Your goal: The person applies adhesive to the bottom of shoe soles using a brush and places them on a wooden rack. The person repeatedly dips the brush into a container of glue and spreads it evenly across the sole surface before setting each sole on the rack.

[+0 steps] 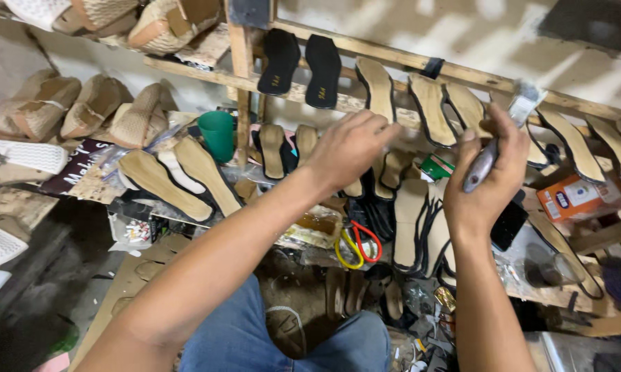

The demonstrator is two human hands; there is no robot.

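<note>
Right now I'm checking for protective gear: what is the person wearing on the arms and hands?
Nothing shows on either arm: both forearms are bare, with no sleeves in view. The left hand and right hand have no gloves, and no rings, watch or bands are visible. Blue jeans cover the legs below.

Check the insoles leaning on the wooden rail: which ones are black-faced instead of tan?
The two black insoles at the rail's left end, just right of the upright wooden post. Every other insole along the rail shows a tan face with a dark edge, like the tan insole beside them.
</note>
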